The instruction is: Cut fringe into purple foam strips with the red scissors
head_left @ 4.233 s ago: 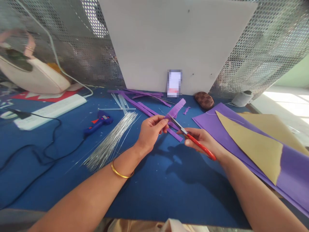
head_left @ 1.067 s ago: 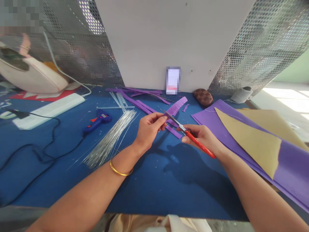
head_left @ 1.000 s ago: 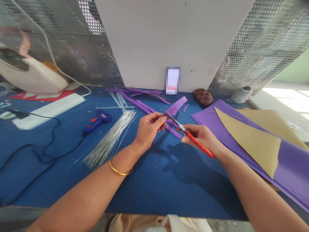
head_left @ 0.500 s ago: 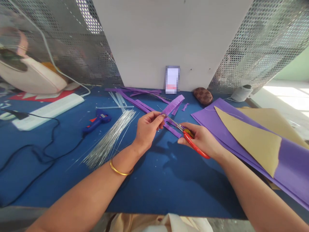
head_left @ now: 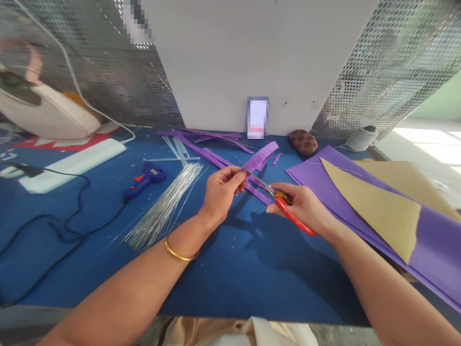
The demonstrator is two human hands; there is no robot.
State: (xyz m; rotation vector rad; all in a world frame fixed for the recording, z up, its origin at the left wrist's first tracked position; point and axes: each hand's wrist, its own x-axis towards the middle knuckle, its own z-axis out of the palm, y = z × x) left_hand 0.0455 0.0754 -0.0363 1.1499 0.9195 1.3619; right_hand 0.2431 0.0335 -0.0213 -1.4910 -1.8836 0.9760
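Note:
Over the middle of the blue table, my left hand (head_left: 224,188) pinches a purple paper strip (head_left: 262,154) whose upper edge is cut into a fringe. My right hand (head_left: 304,205) is closed round red-handled scissors (head_left: 293,216). Their blades point left and reach the strip right beside my left fingertips; whether the blades are parted I cannot tell. Beneath the hands lies another purple strip (head_left: 260,195). A small purple scrap (head_left: 277,158) rests just beyond.
Left of my hands lie a bundle of thin metal wires (head_left: 163,209), a blue glue gun (head_left: 146,180) with its cord and a white power strip (head_left: 74,166). Purple sheets (head_left: 439,240) and tan paper (head_left: 378,202) cover the right. A phone (head_left: 258,117) leans against the white board.
The scissors and my right hand have shifted very slightly to the right. My left hand keeps its pinch on the strip, which looks a little flatter.

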